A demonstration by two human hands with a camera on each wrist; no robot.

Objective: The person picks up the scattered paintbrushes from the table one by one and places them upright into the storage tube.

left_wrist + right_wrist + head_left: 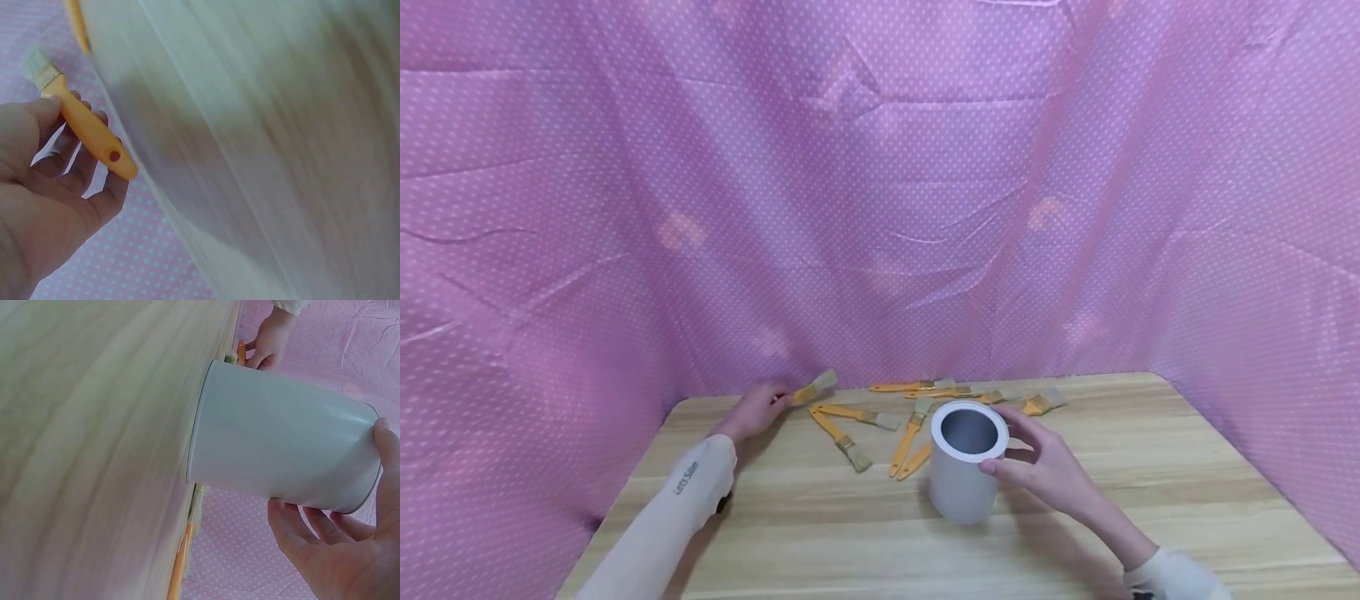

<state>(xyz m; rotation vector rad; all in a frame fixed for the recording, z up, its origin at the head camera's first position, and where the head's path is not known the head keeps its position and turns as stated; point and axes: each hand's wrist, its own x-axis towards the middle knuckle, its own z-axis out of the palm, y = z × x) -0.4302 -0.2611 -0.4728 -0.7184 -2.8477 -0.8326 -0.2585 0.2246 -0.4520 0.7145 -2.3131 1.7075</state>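
Observation:
My left hand (777,402) pinches a small orange-handled brush (815,387) near the table's far left edge. The left wrist view shows that brush (89,130) lying across the fingers (94,181), its pale bristles pointing away from the palm. My right hand (1021,454) grips an upright white cup (964,467) near the middle of the table, with the thumb at the rim. The right wrist view shows the cup (281,447) standing on the wood with the fingers (300,531) wrapped round its upper wall. The cup looks empty from above.
Several more orange brushes (850,433) lie scattered on the wooden table (1150,467) behind and left of the cup. One brush (185,550) lies close to the cup's base. A pink dotted curtain (880,208) closes off the back and both sides.

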